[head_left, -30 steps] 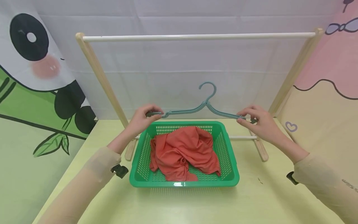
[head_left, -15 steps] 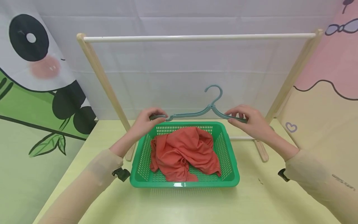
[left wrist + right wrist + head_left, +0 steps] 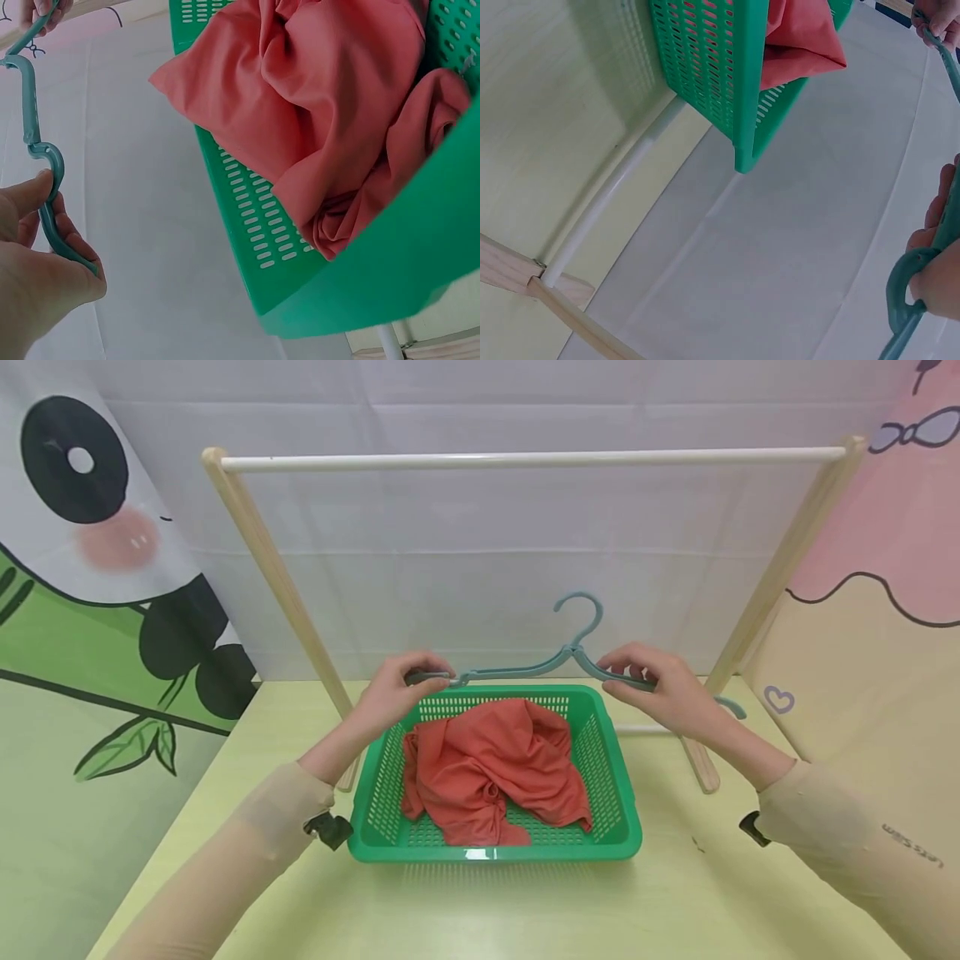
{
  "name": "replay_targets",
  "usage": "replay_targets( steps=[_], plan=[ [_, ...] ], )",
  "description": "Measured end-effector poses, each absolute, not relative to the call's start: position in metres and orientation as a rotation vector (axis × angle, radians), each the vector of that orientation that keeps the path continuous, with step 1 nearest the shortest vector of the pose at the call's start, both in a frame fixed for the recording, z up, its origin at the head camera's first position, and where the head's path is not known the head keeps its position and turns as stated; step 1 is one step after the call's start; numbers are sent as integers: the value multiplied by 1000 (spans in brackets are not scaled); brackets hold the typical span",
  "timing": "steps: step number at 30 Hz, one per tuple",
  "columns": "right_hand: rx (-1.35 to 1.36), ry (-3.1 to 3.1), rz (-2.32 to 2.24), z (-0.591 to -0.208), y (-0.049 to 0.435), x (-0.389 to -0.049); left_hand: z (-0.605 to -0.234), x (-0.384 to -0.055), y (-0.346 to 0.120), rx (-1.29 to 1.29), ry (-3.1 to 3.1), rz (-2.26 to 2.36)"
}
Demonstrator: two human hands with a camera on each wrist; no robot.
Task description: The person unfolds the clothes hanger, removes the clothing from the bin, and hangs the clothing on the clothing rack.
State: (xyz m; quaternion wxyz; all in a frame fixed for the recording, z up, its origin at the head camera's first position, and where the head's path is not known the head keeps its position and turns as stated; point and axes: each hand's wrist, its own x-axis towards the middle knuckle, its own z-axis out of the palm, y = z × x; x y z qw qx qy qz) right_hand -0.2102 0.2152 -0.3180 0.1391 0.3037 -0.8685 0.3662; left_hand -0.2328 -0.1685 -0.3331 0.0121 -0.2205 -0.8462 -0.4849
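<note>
A teal plastic clothes hanger [image 3: 525,671] is held level by both hands, above the back rim of a green basket [image 3: 495,853], its hook pointing up. My left hand [image 3: 393,687] pinches its left arm between thumb and fingers, near a small notch. On the other side my right hand [image 3: 660,685] grips the right arm; the hanger's end sticks out past the wrist. In the right wrist view a notch of the hanger [image 3: 904,289] shows beside the thumb. Crumpled red cloth [image 3: 491,768] lies in the basket below.
Behind the basket stands a wooden rack with a white top bar [image 3: 532,461] and a lower bar [image 3: 645,728]. The pale yellow table [image 3: 495,914] carries both. A white sheet [image 3: 465,585] hangs at the back, with printed cloth on both sides.
My right hand has slid inward along the hanger toward its middle, so the right end now shows beyond the wrist. The hanger and left hand have shifted slightly right and down.
</note>
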Motion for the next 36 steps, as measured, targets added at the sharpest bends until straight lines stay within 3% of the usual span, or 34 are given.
replay_targets(
  steps=[25,36],
  plan=[
    [711,-2556,1013,-310,244,-204,-322,-234,-185,-798,-2607,-1354],
    [678,-2516,1006,-307,247,-203,-341,-221,-163,-1049,-2798,-1296]
  ],
)
